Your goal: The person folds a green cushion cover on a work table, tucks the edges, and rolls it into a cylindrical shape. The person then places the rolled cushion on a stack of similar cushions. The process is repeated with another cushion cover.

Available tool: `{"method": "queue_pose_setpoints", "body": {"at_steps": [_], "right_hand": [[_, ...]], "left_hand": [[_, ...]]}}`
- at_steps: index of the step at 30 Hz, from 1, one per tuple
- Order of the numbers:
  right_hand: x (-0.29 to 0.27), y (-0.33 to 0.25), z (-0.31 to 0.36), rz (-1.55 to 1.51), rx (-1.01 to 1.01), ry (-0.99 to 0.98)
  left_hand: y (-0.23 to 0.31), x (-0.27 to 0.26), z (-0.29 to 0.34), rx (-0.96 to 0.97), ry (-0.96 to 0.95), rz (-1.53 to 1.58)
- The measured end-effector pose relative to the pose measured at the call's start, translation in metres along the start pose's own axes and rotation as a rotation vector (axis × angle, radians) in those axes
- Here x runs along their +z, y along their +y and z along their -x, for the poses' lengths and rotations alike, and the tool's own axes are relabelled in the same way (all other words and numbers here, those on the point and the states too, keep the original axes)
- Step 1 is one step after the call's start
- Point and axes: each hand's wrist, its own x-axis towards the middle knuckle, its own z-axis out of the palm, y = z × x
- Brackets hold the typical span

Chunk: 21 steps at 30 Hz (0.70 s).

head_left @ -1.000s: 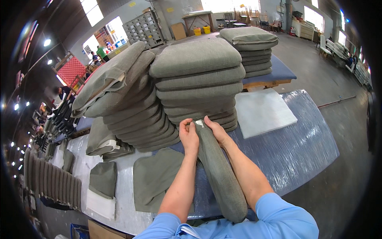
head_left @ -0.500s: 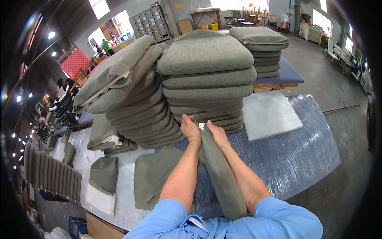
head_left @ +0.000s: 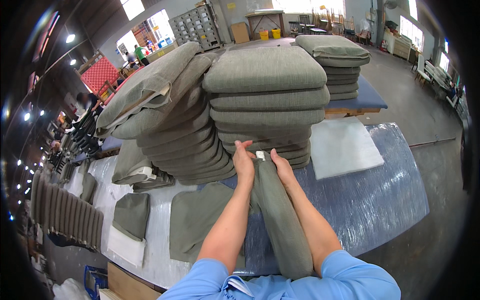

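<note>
Head view.
My left hand point(head_left: 244, 164): gripping the left side of a grey cushion point(head_left: 285, 220) at its far end, forefinger extended.
My right hand point(head_left: 284, 170): gripping the right side, fingers partly hidden.
Cushion position: on edge, above the plastic-covered table point(head_left: 370, 195), white material point(head_left: 260, 155) showing at the tip.
Cushion stack point(head_left: 267, 102): grey, just beyond both hands.
White pad point(head_left: 345, 147): on the table, right.
Grey cloth point(head_left: 195, 220): flat, left.
</note>
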Motion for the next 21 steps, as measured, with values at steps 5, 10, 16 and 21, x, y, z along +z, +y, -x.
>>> {"method": "queue_pose_setpoints", "body": {"at_steps": [5, 10, 16, 21], "right_hand": [[0.044, 0.002, 0.008, 0.092, 0.010, -0.036], [0.034, -0.003, 0.013, 0.188, -0.051, 0.056], [-0.042, 0.017, 0.156, 0.270, -0.178, -0.366], [-0.055, 0.051, 0.273, -0.121, 0.251, -0.239]], "left_hand": [[-0.004, -0.013, -0.022, 0.249, 0.354, -0.181], [0.012, -0.009, -0.018, 0.074, 0.282, -0.263], [-0.006, -0.084, 0.125, 0.267, -0.051, -0.306], [-0.015, -0.083, 0.285, 0.090, -0.473, 0.026]]}}
